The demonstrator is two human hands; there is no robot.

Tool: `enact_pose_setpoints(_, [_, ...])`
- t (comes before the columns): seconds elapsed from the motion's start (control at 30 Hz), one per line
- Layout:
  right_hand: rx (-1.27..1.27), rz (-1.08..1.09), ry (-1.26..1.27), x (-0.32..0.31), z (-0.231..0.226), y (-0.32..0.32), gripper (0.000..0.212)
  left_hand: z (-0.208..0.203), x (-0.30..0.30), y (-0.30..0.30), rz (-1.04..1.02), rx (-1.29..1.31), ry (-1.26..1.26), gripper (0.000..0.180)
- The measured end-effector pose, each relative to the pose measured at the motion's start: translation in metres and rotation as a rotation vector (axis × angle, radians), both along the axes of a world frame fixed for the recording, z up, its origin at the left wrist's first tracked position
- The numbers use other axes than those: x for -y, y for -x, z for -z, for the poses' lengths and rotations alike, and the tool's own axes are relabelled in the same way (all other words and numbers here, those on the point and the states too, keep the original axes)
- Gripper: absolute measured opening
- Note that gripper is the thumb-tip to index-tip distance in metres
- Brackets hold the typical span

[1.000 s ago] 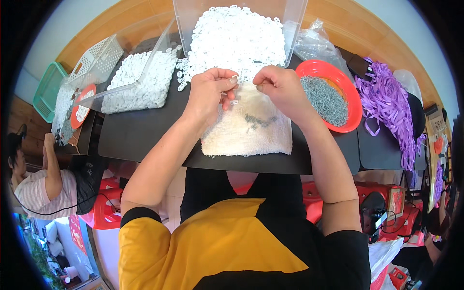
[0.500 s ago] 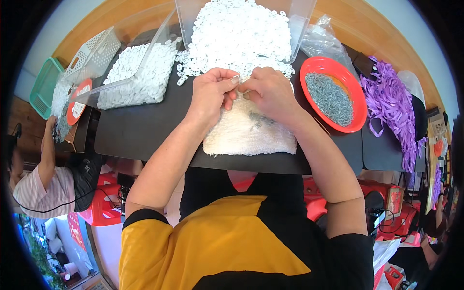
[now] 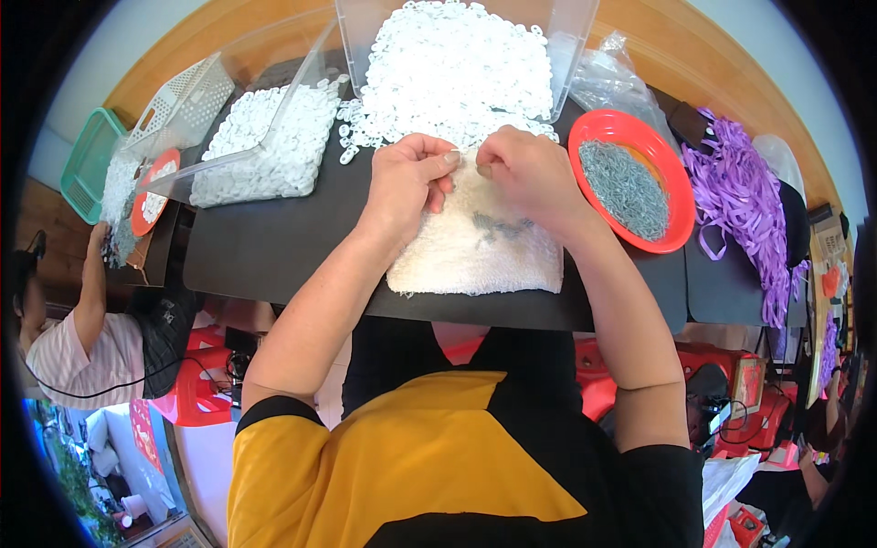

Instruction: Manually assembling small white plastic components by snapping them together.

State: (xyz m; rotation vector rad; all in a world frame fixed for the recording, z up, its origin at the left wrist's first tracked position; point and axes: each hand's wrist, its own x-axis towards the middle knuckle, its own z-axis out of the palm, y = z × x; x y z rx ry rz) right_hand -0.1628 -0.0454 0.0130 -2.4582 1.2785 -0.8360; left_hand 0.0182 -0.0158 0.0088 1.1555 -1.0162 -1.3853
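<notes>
Over the top of a cream folded cloth (image 3: 470, 260), my left hand (image 3: 408, 183) pinches what looks like a small white plastic piece between thumb and forefinger, mostly covered by the fingertips. My right hand (image 3: 533, 173) is closed beside it, a small gap away, thumb against curled fingers; whatever it holds is hidden. Small grey metal pieces (image 3: 496, 228) lie on the cloth below the right hand. Just beyond both hands, white oval plastic pieces (image 3: 448, 64) spill out of a clear bin (image 3: 577, 55) onto the dark table (image 3: 265, 247).
At right stands a red bowl (image 3: 673, 228) of grey metal pieces, then a heap of purple ribbons (image 3: 740, 196). A clear plastic bag (image 3: 607, 73) lies behind the bowl. Another clear bin (image 3: 228, 169) of white pieces stands left. A person (image 3: 91, 352) works at far left.
My right hand has drawn slightly to the right, widening the gap between my fingertips. My left hand has barely shifted.
</notes>
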Motion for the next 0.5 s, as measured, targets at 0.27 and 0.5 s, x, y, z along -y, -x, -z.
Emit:
enact_pose_setpoints(0.27, [0.077,-0.007,-0.084,-0.005,-0.008,0.0,0.007,-0.007,-0.006,0.005,-0.034,-0.04,0.038,0.004])
enact_pose_setpoints(0.5, [0.172,-0.005,-0.104,-0.005,0.002,-0.006,0.008,-0.007,-0.007,0.006,-0.027,-0.094,0.049,0.004])
